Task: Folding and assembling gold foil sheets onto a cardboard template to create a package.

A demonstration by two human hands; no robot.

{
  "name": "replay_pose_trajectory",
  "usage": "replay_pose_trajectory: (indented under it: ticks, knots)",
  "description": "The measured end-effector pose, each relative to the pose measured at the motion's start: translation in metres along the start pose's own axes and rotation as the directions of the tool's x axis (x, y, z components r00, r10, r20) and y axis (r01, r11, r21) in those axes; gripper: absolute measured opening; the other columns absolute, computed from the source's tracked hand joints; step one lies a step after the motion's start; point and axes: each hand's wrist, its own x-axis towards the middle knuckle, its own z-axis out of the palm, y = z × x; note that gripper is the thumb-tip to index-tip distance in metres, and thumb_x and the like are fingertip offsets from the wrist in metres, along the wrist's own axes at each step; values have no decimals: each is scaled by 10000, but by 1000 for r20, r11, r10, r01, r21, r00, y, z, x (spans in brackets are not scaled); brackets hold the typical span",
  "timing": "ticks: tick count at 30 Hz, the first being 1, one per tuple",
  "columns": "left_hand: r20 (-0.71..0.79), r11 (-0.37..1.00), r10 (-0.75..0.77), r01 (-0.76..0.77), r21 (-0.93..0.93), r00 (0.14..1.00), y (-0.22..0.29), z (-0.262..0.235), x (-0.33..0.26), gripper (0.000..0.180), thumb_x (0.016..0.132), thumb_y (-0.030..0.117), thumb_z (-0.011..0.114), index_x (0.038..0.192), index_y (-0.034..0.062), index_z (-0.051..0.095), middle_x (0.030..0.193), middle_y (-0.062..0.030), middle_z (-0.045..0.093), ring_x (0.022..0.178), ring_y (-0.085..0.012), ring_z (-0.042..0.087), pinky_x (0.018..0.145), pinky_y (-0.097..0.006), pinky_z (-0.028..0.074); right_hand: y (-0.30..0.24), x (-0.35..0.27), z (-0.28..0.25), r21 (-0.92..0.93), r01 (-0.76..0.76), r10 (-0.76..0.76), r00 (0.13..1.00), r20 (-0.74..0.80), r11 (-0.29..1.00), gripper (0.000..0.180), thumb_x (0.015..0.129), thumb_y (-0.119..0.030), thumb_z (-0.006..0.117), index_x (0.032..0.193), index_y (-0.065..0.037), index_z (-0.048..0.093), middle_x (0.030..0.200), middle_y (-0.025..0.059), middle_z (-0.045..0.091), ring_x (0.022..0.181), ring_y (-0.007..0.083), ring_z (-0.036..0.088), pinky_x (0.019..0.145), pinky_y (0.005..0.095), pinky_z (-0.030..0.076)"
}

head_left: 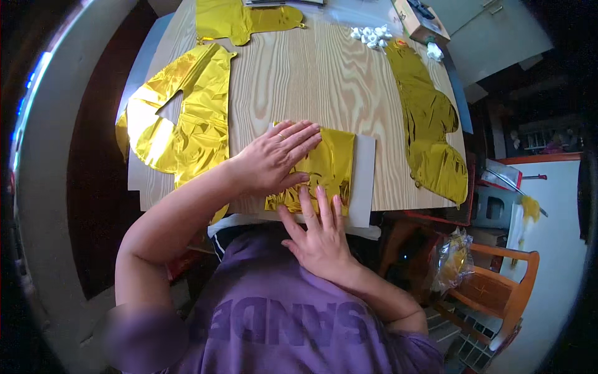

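A folded gold foil balloon (336, 153) lies over a white sheet of card (364, 181) at the table's near edge. My left hand (274, 156) rests flat across the foil's left part, its fingers stretched out toward the right. Lower down, my right hand (321, 240) has its fingers spread, with the fingertips on the wrinkled near end of the foil. Neither hand grips anything. Part of the foil is hidden under my left hand and fingers.
Flat gold foil balloons lie at the left (208, 106), the far left (249, 19) and the right (427, 112) of the wooden table (293, 75). Small white pieces (372, 36) sit near a wooden box (420, 22). A wooden chair (492, 287) stands at the right.
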Motion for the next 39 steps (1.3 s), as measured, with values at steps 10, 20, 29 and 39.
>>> replay_pose_trajectory:
  ticks: [10, 20, 29, 39]
  knots:
    - [81, 997, 17, -23, 78, 997, -2, -7, 0, 790, 934, 500, 505, 1495, -7, 278, 1544, -208, 303, 1441, -346, 286, 1172, -501, 201, 1, 6, -25, 47, -15, 13, 999, 48, 999, 713, 824, -408, 702, 1444, -179, 436, 1509, 240, 284, 1406, 448, 245, 1094, 642, 222]
    - [7, 988, 71, -71, 134, 997, -11, 9, -7, 733, 921, 412, 514, 1478, -19, 312, 1530, -208, 328, 1438, -338, 290, 1185, -486, 179, 54, 80, -9, 56, -189, 196, 960, -199, 980, 785, 963, -521, 423, 1488, 38, 255, 1516, 275, 305, 1420, 402, 281, 1149, 597, 120]
    - [113, 996, -21, 10, 94, 993, 3, -8, 1, 777, 933, 477, 509, 1485, -22, 285, 1549, -219, 284, 1449, -349, 262, 1184, -496, 171, 76, 56, -9, -142, -323, 311, 945, -106, 936, 857, 946, -577, 404, 1498, 53, 222, 1567, 262, 196, 1465, 391, 175, 1163, 600, 41]
    - [89, 952, -289, 276, 135, 953, 31, -6, 9, 788, 936, 531, 462, 1461, -39, 320, 1536, -234, 300, 1453, -361, 245, 1183, -507, 158, 75, 56, -10, -178, -322, 310, 946, -96, 930, 875, 919, -536, 489, 1495, 63, 213, 1561, 273, 198, 1457, 411, 182, 1165, 594, 59]
